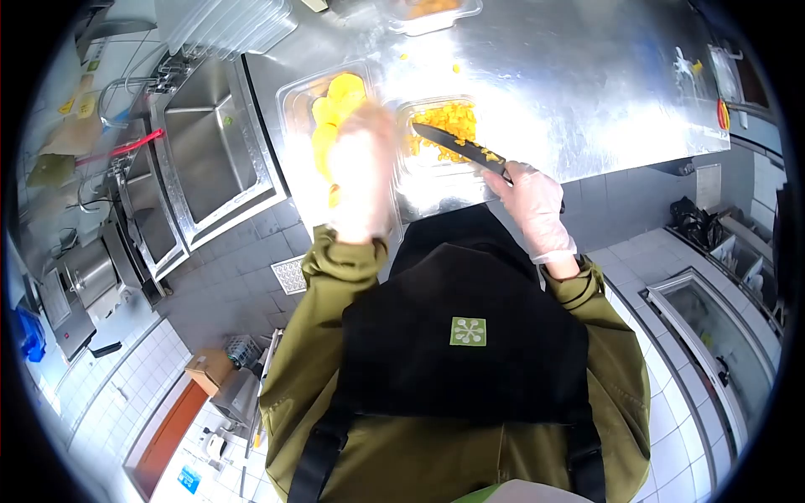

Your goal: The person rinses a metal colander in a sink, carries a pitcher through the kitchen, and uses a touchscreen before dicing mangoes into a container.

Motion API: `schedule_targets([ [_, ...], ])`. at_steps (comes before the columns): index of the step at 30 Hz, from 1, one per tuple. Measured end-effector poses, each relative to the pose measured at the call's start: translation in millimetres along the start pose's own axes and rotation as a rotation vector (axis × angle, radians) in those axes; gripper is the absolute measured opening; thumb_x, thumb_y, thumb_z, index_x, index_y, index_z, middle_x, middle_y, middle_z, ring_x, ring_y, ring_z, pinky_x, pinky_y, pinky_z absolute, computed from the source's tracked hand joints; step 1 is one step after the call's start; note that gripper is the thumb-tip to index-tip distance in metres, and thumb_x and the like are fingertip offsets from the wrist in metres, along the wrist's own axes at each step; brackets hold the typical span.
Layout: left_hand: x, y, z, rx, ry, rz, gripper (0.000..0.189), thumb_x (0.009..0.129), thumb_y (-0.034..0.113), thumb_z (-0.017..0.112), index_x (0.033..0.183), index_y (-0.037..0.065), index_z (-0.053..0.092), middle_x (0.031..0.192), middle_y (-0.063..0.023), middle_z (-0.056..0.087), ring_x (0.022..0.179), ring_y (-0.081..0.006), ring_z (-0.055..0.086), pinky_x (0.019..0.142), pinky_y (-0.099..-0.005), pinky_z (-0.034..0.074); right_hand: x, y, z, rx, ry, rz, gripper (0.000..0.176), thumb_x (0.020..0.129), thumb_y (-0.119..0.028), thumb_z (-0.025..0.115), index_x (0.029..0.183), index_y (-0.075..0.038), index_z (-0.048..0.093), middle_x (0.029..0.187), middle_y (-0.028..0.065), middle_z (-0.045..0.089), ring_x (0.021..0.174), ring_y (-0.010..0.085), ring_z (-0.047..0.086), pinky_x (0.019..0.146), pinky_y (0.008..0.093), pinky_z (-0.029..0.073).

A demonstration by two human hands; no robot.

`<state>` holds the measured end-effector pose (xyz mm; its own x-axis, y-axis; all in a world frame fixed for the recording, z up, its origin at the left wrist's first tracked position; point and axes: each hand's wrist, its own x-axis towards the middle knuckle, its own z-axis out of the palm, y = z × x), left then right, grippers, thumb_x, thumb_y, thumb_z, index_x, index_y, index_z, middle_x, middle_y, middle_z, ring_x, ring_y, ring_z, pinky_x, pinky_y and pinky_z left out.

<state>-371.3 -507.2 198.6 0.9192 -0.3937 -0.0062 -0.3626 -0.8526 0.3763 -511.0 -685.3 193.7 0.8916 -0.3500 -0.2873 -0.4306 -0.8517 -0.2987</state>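
A black-bladed knife (457, 143) is in my gloved right hand (533, 206), its fingers wrapped round the handle. Small orange-yellow pieces stick to the blade, which lies over a clear container (436, 170) of chopped orange-yellow pieces (453, 119). To the left, a long clear container (289, 105) holds larger rounded yellow-orange pieces (344, 94). My left hand (364, 172) is over the right side of that long container, blurred by motion; its fingers cannot be made out.
Two sink basins (210, 155) are at the left, beside stacked clear containers (226, 25). Another clear container (432, 21) with orange contents stands at the back of the metal counter (570, 92). A few loose orange bits lie in front of it.
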Motion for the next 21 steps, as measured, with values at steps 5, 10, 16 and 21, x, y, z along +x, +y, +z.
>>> schedule_targets([
  [5, -49.6, 53.6, 33.8, -0.374, -0.165, 0.67, 0.038, 0.088, 0.028, 0.051, 0.114, 0.002, 0.057, 0.116, -0.0122, 0.058, 0.108, -0.0254, 0.055, 0.1, -0.0424, 0.036, 4.6, 9.1, 18.0, -0.135, -0.025, -0.049, 0.03, 0.077, -0.036, 0.064, 0.078, -0.007, 0.06, 0.073, 0.0123, 0.063, 0.068, 0.0293, 0.063, 0.059, 0.039, 0.049],
  [10, -50.4, 33.2, 60.8, -0.353, -0.243, 0.552, 0.047, 0.09, 0.031, 0.046, 0.124, -0.001, 0.047, 0.124, -0.0186, 0.052, 0.118, -0.0276, 0.047, 0.103, -0.0445, 0.03, 4.1, 7.7, 10.8, -0.124, 0.028, -0.067, 0.023, 0.076, -0.032, 0.065, 0.082, -0.01, 0.06, 0.074, 0.01, 0.063, 0.066, 0.028, 0.063, 0.057, 0.0383, 0.049],
  [16, -33.7, 13.2, 83.2, -0.192, -0.149, 0.221, 0.049, 0.092, 0.031, 0.041, 0.127, -0.003, 0.043, 0.126, -0.0233, 0.047, 0.119, -0.0353, 0.044, 0.102, -0.0442, 0.031, -16.6, 7.3, -37.6, -0.254, 0.182, -0.148, 0.025, 0.075, -0.034, 0.065, 0.076, -0.01, 0.057, 0.066, 0.0067, 0.06, 0.06, 0.0239, 0.062, 0.053, 0.0348, 0.049],
  [21, -30.6, 26.8, 99.5, -0.207, -0.301, 0.014, 0.032, 0.083, 0.013, 0.045, 0.112, 0.004, 0.055, 0.104, -0.0173, 0.06, 0.092, -0.0338, 0.058, 0.078, -0.0417, 0.047, -30.9, 31.4, -68.2, -0.199, -0.004, 0.028, 0.021, 0.076, -0.029, 0.066, 0.086, -0.01, 0.063, 0.077, 0.0096, 0.064, 0.072, 0.0304, 0.063, 0.061, 0.0388, 0.049],
])
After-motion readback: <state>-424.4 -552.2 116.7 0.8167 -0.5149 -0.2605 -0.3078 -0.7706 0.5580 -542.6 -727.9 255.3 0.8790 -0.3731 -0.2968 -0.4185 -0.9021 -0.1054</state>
